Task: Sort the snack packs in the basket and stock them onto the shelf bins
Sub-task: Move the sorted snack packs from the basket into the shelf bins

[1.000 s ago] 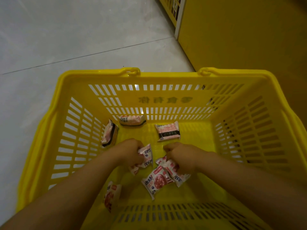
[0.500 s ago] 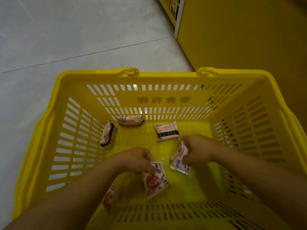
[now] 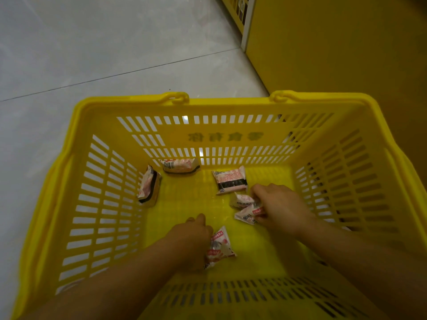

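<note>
fingers [image 3: 255,192] of the right hand [image 3: 280,207] are curled and clamped on a pair of white packs [image 3: 241,200], held low over the right half of the basket bottom. fingers [image 3: 196,220] of the left hand [image 3: 191,242] are curled as well, gripping a red-printed pack [image 3: 219,247] by its edge, close to the near wall. how many fingers bear on it cannot be told, as the hand covers them.

grey tiled floor [image 3: 92,54] fills the upper left. yellow shelf unit [image 3: 335,42] stands at upper right; the goods at its far edge are too small to read. yellow basket [image 3: 129,103], with slotted walls, sits on the floor just beside the unit, and both forearms reach into it.

three loose packs lie inside, apart from each other:
- black-banded pack [image 3: 231,181], flat on the bottom, just beyond the right hand.
- second pack [image 3: 179,166], leaning on the far wall.
- third pack [image 3: 149,185], on edge against the left wall.
</note>
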A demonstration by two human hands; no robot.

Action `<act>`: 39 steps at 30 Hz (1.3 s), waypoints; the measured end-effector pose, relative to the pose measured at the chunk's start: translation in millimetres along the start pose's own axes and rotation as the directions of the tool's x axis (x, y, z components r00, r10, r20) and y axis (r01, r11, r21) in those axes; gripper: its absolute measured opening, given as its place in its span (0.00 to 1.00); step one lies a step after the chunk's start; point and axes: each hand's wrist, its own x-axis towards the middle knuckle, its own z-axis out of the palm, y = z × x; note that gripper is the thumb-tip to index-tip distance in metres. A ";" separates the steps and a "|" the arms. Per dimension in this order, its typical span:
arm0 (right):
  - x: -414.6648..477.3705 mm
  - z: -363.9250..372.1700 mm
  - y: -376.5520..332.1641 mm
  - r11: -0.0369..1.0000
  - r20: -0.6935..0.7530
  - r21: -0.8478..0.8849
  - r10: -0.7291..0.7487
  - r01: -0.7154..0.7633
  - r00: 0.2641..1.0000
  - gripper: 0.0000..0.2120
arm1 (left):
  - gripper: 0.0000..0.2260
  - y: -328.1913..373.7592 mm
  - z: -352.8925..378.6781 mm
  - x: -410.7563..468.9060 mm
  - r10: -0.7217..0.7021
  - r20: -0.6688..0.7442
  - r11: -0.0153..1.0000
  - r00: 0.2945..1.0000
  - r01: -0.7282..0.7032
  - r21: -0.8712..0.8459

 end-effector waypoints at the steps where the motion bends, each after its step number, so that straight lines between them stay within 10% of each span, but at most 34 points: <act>1: -0.5 -0.1 0.0 0.995 0.016 -0.088 -0.035 0.036 0.999 0.25 | 0.27 2.4 2.4 -0.3 0.015 -0.020 1.000 1.000 -0.016 -0.001; 8: 8.7 -4.6 -9.4 0.927 0.115 -0.366 -0.039 0.079 0.993 0.15 | 0.28 6.8 10.3 0.4 0.050 -0.069 0.986 0.996 -0.060 -0.155; 15: 0.9 -0.5 -5.2 0.999 0.036 0.011 0.051 -0.051 0.998 0.21 | 0.33 20.8 18.2 5.3 0.030 -0.108 0.854 0.994 -0.082 -0.513; 23: -3.1 17.2 1.7 0.994 0.006 -0.099 0.046 -0.045 0.999 0.24 | 0.31 1.1 -9.8 19.2 0.076 -0.483 0.993 0.872 -0.112 -0.047; 32: 1.8 11.7 -0.5 0.985 0.158 0.146 0.065 -0.089 0.985 0.23 | 0.31 -7.3 12.1 25.6 -0.104 -0.361 0.995 0.927 0.102 -0.024; 39: -8.1 -75.0 -3.1 0.888 0.115 0.399 0.200 -0.230 0.973 0.20 | 0.30 -0.8 -41.9 -2.5 -0.165 -0.237 0.886 0.957 0.039 -0.461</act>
